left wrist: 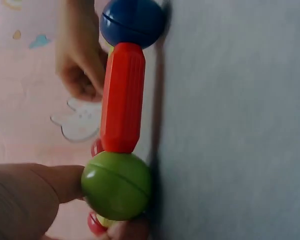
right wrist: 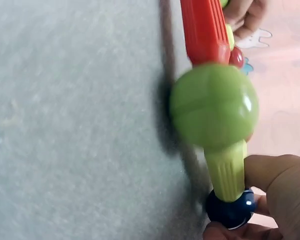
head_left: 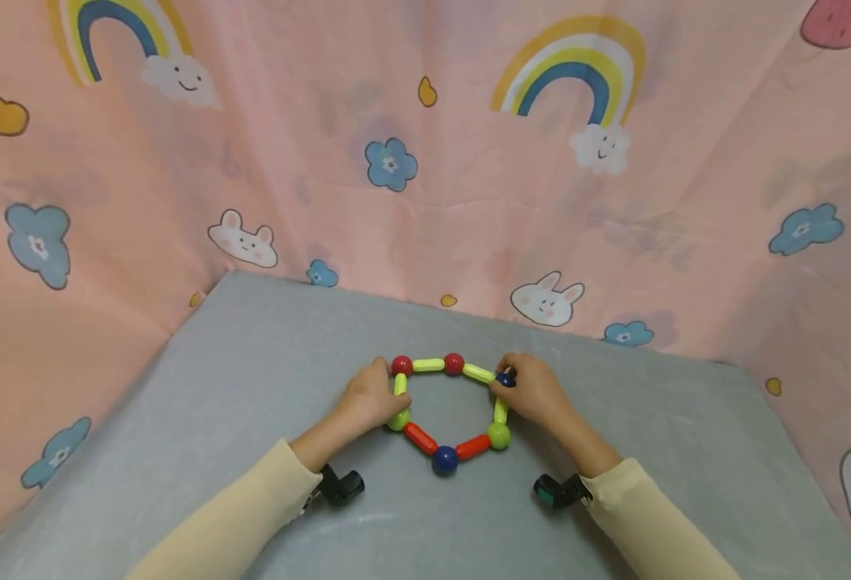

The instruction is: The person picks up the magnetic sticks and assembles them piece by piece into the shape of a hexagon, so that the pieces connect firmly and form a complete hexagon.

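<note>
A closed ring of magnetic building sticks and balls lies on the grey table. Its near point is a blue ball (head_left: 445, 460), joined by a red stick (head_left: 421, 439) on each side to a green ball (left wrist: 117, 185) at left and another green ball (right wrist: 215, 106) at right. Yellow-green sticks (head_left: 428, 365) link two red balls (head_left: 454, 363) along the far side. My left hand (head_left: 364, 395) grips the ring's left side, thumb by the left green ball. With thumb and fingers, my right hand (head_left: 536, 388) pinches the far-right dark blue ball (right wrist: 231, 209), partly covering it.
The grey tabletop (head_left: 309, 338) spreads around the ring. A pink printed curtain (head_left: 433, 225) rises behind the table and along both sides. Black wrist cameras (head_left: 342, 486) sit below both hands, near the cream sleeves (head_left: 244, 511).
</note>
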Demonstrator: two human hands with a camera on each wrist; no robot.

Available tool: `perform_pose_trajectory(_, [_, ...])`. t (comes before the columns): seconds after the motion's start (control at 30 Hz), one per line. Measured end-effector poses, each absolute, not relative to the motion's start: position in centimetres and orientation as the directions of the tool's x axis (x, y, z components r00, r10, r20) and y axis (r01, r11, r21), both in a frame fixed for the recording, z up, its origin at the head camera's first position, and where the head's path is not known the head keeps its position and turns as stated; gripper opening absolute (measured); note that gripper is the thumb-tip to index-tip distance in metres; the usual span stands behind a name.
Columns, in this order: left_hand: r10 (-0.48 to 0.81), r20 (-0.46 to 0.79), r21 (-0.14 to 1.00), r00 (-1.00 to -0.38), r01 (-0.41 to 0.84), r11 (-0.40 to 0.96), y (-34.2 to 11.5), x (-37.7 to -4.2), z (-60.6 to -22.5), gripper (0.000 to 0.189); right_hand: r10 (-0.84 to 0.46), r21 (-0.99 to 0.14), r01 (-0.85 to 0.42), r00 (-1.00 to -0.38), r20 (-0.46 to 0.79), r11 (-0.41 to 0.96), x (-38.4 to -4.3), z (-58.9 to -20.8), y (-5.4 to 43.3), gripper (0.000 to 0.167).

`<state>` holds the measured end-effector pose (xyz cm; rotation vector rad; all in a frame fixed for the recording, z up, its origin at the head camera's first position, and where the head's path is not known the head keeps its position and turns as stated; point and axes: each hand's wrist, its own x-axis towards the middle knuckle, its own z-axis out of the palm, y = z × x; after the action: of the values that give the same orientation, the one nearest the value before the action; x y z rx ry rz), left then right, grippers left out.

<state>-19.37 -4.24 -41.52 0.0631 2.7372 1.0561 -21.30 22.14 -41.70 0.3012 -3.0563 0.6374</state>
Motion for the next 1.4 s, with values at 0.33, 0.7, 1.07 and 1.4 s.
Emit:
perform_pose_trajectory(0.33, [0.203,-0.087,0.684,-0.975,0.089,0.724,-4.8,-22.1,-42.3,0.034,-0.106,-0.412,-0.072,-0.993,-0.059,0.908,-20.5,-41.8,22.0,0.022])
perform_pose_trajectory(0.7, [0.234,-0.076,0.713,-0.969,0.111,0.692,-4.8,-22.6,-42.1,0.036,-0.105,-0.382,-0.08,-0.993,-0.046,0.921,-20.5,-42.0,22.3,0.019])
perform_pose_trajectory(1.07, [0.338,-0.039,0.719,-0.94,0.208,0.664,-4.2,-22.8,-42.8,0.034,-0.099,-0.381,-0.06,-0.992,-0.083,0.923,-20.8,-42.4,22.2,0.024])
perform_pose_trajectory(1.4, [0.257,-0.019,0.723,-0.966,0.164,0.671,-4.2,-22.7,-42.8,0.035,-0.125,-0.356,-0.09,-0.989,-0.074,0.93,-20.5,-42.2,22.5,0.024])
